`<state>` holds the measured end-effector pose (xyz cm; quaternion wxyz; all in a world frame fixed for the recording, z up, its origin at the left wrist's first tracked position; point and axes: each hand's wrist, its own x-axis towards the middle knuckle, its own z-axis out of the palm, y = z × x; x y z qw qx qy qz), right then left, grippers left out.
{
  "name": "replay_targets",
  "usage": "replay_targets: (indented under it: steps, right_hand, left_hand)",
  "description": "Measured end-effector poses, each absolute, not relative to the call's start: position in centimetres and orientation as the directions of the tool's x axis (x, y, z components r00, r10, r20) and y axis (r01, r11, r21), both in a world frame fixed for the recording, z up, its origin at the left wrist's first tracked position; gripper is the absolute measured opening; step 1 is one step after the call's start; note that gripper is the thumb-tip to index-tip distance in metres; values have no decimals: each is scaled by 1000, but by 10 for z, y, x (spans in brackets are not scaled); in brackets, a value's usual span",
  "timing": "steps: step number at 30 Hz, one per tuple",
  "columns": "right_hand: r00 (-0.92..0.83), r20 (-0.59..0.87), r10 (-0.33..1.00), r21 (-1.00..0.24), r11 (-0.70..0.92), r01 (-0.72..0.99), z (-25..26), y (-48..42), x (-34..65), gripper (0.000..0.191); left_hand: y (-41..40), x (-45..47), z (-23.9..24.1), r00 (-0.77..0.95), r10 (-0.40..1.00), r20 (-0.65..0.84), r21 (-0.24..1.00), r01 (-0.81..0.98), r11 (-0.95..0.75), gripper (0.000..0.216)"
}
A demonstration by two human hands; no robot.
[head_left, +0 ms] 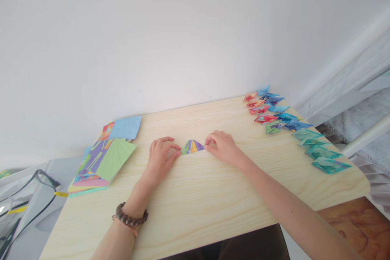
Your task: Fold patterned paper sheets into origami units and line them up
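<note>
A small folded paper triangle (193, 146) with purple, yellow and green stripes lies flat on the pale wooden table (195, 203). My left hand (160, 158) presses the triangle's left corner with curled fingertips. My right hand (222, 146) pinches down on its right corner, fingers bent together. A beaded bracelet sits on my left wrist.
A stack of patterned paper sheets (103, 158) lies at the table's left edge. Several folded paper pieces (292, 130) in red, blue and teal line the right side. A white wall stands behind; cables (33, 195) hang at the far left and a metal rail at the right.
</note>
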<state>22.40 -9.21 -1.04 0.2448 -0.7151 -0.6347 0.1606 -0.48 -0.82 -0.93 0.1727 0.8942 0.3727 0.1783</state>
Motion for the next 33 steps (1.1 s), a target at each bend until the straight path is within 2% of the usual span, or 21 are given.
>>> replay_targets:
  steps: [7, 15, 26, 33]
  right_hand:
    - [137, 104, 985, -565, -55, 823, -12, -93, 224, 7]
    - [140, 102, 985, -564, -59, 823, -12, -93, 224, 8]
    - [142, 85, 986, -565, -70, 822, -12, -93, 225, 8]
    - [140, 83, 987, -571, -69, 818, -12, -93, 226, 7]
  left_hand:
    - [-12, 0, 2, 823, 523, 221, 445, 392, -805, 39]
    - [-11, 0, 4, 894, 428, 136, 370, 355, -859, 70]
    - [-6, -2, 0, 905, 410, 117, 332, 353, -875, 71]
    - [-5, -1, 1, 903, 427, 51, 327, 389, -861, 72]
